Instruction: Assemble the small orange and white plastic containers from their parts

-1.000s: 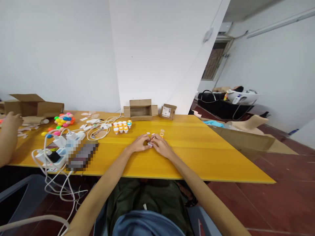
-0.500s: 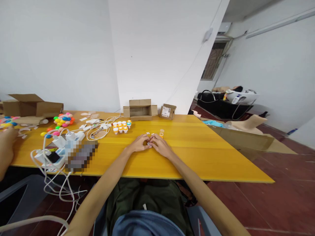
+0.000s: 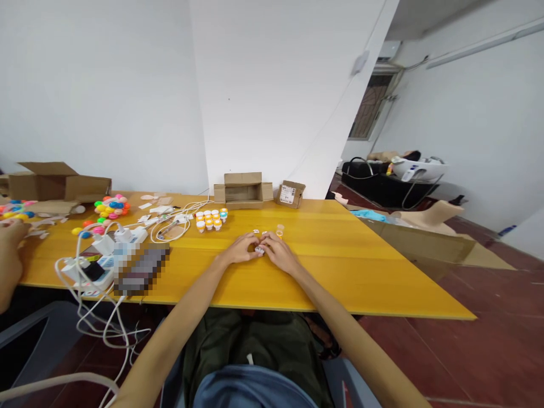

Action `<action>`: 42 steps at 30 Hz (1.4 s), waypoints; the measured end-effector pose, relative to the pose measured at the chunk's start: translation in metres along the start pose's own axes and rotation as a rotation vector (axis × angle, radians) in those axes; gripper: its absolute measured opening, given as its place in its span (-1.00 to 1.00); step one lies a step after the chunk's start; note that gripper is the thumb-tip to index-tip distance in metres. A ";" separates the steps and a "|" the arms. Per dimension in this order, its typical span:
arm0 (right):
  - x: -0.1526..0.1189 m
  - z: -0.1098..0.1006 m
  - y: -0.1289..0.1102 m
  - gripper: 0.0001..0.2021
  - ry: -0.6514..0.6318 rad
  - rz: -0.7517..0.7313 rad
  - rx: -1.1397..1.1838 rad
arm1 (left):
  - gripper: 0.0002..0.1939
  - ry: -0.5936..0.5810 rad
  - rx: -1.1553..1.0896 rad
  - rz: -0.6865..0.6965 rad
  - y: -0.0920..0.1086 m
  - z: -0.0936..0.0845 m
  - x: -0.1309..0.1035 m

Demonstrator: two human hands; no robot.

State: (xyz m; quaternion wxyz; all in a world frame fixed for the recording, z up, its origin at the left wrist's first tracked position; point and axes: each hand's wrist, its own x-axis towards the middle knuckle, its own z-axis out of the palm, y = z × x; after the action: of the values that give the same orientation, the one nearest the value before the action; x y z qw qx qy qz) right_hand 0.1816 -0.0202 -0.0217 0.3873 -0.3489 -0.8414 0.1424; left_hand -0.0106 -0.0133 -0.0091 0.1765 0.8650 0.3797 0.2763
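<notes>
Over the middle of the table, my left hand [image 3: 242, 250] and my right hand [image 3: 277, 251] meet fingertip to fingertip. Both are closed on a small whitish piece [image 3: 259, 249], too small to identify. Just beyond the fingers lie two small white pieces with dark marks [image 3: 255, 231]. A small clear cup-like part with an orange ring [image 3: 279, 229] stands behind my right hand, partly hidden by it. To the left, a cluster of small orange-and-white containers [image 3: 209, 224] stands in rows, one with a blue band.
A small open cardboard box [image 3: 243, 195] and a closed box [image 3: 290, 194] stand at the back. White cables, a power strip [image 3: 113, 258] and a blurred-out dark object [image 3: 143, 268] lie left. Beyond are colourful balls [image 3: 111, 207] and another person's hand [image 3: 12, 241].
The whitish piece between my fingertips shows more now. My hands have stayed almost in place. The view has shifted very slightly.
</notes>
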 end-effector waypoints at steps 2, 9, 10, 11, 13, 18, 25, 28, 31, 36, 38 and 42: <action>0.000 0.000 0.002 -0.80 0.030 0.015 0.011 | -0.84 -0.002 -0.001 0.005 0.000 0.000 0.000; 0.000 0.004 0.013 -0.82 0.124 0.037 0.015 | -0.87 0.001 -0.003 0.024 0.001 -0.001 -0.001; -0.001 0.004 0.014 -0.82 0.133 0.044 0.007 | -0.87 0.000 0.001 0.024 0.001 -0.001 -0.001; -0.001 0.004 0.015 -0.82 0.142 0.053 -0.003 | -0.87 -0.001 0.004 0.024 0.001 -0.001 -0.001; -0.001 0.003 0.017 -0.81 0.172 0.074 -0.023 | -0.86 -0.001 0.010 0.023 0.001 -0.001 -0.002; -0.003 -0.003 0.026 -0.80 0.312 0.106 -0.055 | -0.84 0.003 0.027 0.015 -0.001 -0.001 -0.002; -0.009 -0.011 0.037 -0.84 0.379 0.135 -0.183 | -0.79 -0.001 0.037 0.015 0.001 -0.002 -0.003; -0.009 -0.010 0.041 -0.85 0.343 0.129 -0.181 | -0.77 0.000 0.034 0.025 0.002 -0.003 -0.004; -0.009 -0.008 0.041 -0.85 0.295 0.092 -0.190 | -0.79 -0.003 0.033 0.039 0.003 -0.005 -0.005; -0.009 -0.005 0.034 -0.81 0.255 0.016 -0.201 | -0.76 -0.028 0.032 0.041 0.004 -0.008 -0.006; -0.009 -0.005 0.030 -0.80 0.218 0.005 -0.180 | -0.74 -0.034 0.029 0.041 0.005 -0.009 -0.007; -0.009 -0.006 0.023 -0.81 0.154 -0.026 -0.149 | -0.75 -0.027 0.005 0.040 0.006 -0.012 -0.007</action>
State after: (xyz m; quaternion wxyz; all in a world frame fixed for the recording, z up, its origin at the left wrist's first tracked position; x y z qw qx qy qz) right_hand 0.2016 -0.0105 -0.0345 0.4255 -0.3758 -0.8219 0.0472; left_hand -0.0186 -0.0216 0.0009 0.1741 0.8764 0.3608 0.2672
